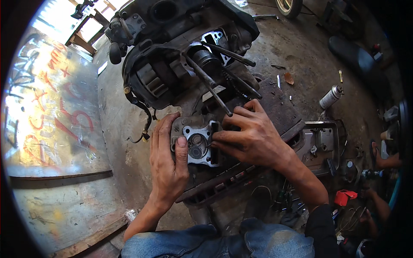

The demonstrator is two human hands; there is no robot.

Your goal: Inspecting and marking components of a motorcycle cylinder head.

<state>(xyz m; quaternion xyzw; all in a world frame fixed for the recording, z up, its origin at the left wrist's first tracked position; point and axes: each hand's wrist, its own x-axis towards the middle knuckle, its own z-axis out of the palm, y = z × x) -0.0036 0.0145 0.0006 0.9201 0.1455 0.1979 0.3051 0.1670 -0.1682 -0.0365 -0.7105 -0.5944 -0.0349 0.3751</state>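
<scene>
Gripping cylinder head — left hand.

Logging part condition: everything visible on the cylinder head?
The cylinder head looks like cast metal: grimy body, bright flat face turned up toward the camera. The face has corner holes, a round chamber with two disc-like valves and a dark slot at right. The left hand grips its left side, thumb over the edge; the right hand has fingers at its right edge. Held in front of the engine; underside hidden.

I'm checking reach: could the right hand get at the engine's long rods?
Likely yes: the long rods end near the right hand, nothing visible between, though it's busy at the cylinder head.
</scene>
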